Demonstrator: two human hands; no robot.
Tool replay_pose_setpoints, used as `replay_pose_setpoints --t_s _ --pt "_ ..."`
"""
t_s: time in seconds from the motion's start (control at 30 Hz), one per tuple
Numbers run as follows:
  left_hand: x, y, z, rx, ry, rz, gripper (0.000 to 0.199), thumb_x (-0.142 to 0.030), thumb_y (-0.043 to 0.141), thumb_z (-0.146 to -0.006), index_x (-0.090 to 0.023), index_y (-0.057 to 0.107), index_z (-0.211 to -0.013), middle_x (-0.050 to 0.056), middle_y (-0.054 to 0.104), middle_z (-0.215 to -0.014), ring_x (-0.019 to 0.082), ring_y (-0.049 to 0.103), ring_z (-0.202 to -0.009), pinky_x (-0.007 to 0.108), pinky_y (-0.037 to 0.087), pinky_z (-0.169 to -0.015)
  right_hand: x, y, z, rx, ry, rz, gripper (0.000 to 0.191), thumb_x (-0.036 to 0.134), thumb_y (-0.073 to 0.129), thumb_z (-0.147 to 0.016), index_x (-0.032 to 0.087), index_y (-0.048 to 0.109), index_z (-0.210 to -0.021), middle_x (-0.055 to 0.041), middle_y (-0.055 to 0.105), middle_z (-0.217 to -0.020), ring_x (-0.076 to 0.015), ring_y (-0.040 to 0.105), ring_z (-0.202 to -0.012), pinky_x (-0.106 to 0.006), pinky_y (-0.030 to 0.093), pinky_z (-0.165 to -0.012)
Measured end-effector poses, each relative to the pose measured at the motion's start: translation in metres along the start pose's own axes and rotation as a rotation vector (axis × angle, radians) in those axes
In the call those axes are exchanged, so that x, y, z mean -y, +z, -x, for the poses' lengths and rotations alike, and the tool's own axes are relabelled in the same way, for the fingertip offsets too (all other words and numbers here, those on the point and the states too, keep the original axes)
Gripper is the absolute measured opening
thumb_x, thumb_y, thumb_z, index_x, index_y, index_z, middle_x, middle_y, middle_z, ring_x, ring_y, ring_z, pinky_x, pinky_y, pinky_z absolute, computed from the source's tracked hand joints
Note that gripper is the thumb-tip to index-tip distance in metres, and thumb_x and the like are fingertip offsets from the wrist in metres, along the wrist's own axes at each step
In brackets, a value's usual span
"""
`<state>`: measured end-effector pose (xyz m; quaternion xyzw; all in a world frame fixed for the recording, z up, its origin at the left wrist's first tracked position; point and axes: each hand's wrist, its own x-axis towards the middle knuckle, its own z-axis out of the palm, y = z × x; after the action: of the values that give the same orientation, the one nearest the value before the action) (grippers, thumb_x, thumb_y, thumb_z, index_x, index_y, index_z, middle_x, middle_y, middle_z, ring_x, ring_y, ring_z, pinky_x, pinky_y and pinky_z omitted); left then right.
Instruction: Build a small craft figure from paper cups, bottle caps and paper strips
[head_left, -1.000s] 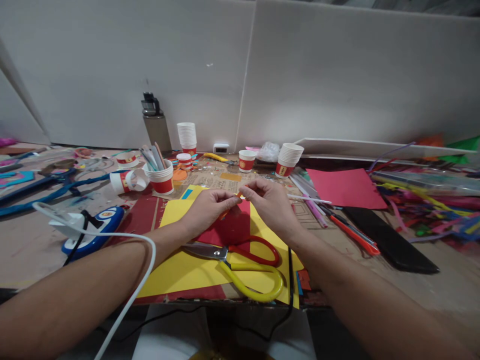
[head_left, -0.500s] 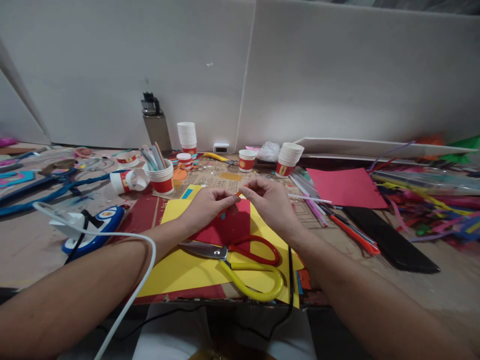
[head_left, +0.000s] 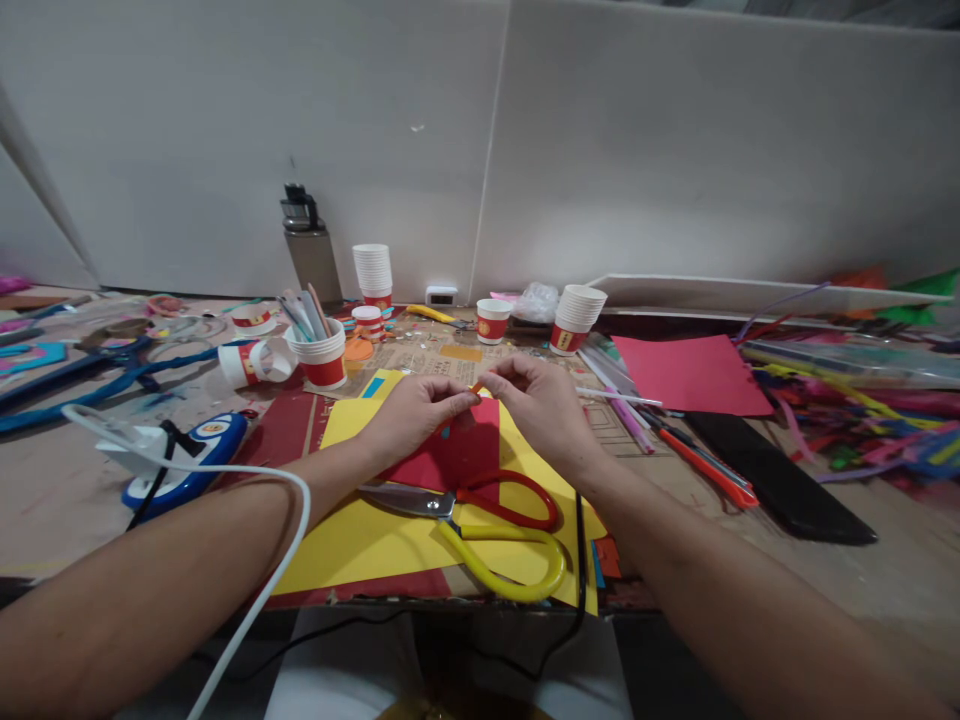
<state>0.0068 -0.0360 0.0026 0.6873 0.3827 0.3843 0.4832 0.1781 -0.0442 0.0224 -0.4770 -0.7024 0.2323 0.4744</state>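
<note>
My left hand [head_left: 421, 408] and my right hand [head_left: 537, 402] meet over the paper, each in a pinch. Between their fingertips is a small orange piece [head_left: 477, 389], perhaps paper; most of it is hidden by the fingers. Under the hands lies a red paper sheet [head_left: 457, 455] on yellow paper [head_left: 337, 545]. Scissors [head_left: 442, 505] with one red and one yellow handle rest across these sheets, closer to me than the hands. A thin white stick [head_left: 619, 396] lies just right of my right hand.
Paper cups holding sticks [head_left: 325, 362] stand behind my left hand, near a tipped cup [head_left: 244, 364]. A white cable [head_left: 304, 520] crosses my left forearm. On the right are red paper [head_left: 690, 375], a utility knife [head_left: 709, 468], a black flat case [head_left: 784, 480] and colourful strips [head_left: 862, 420].
Both hands stay almost in place, still pinching the small orange piece, which shows slightly more between the fingertips. The rest of the table looks the same.
</note>
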Motion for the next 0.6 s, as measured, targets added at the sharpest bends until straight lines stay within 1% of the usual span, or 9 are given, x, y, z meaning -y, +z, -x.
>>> replay_pose_setpoints --t_s 0.2,0.6 --pt "0.0006 -0.0006 -0.0003 0.008 0.004 -0.016 0.035 -0.047 0.061 -0.081 -0.014 0.066 -0.071 0.003 0.065 -0.067 0.011 0.054 -0.061 0.025 0.041 -0.063 0.0001 0.0001 0.0009 0.005 0.007 0.013 0.016 0.030 0.061 -0.083 0.016 0.066 -0.075 -0.0020 0.066 -0.071 -0.0130 0.057 -0.067 -0.027 0.043 -0.063" --pt "0.0019 0.0009 -0.0007 0.000 -0.010 0.016 0.033 -0.046 0.063 -0.080 -0.014 0.065 -0.071 0.003 0.064 -0.066 0.011 0.053 -0.061 0.025 0.040 -0.062 0.0005 0.0001 0.0008 0.009 0.008 -0.006 0.013 0.028 0.063 -0.081 0.017 0.066 -0.075 -0.0027 0.068 -0.073 -0.0140 0.059 -0.068 -0.028 0.045 -0.064"
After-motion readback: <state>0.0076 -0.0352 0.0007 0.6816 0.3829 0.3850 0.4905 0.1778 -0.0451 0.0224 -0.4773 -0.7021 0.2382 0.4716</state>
